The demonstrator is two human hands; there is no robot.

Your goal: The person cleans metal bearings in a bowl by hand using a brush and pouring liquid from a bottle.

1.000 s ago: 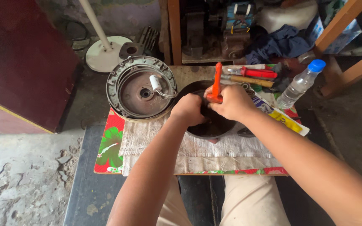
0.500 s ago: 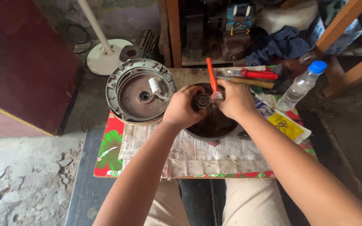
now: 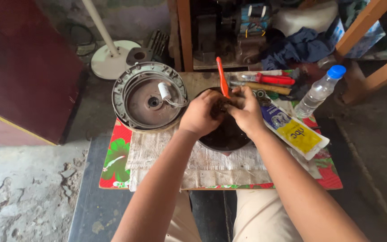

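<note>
A dark round bowl-like part sits in the middle of the counter, on a worn pale cloth spread over a flowered red mat. Both hands meet over its far rim. The left hand is curled around a small dark, greasy piece at the rim, and the right hand pinches the same piece from the other side; what the piece is cannot be made out. An orange-handled tool stands up slanted just behind the hands, its lower end hidden by them, so whether a hand holds it cannot be told.

Just left of the bowl lies a round grey metal housing, open side up, with a small white cylinder and wires inside. To the right of the hands lies a white and yellow tube, and beyond it stands a clear bottle with a blue cap. At the counter's far edge lie red-handled pliers and a wooden-handled tool. A blue rag sits on the clutter behind. On the floor to the left stands a white fan base with its pole.
</note>
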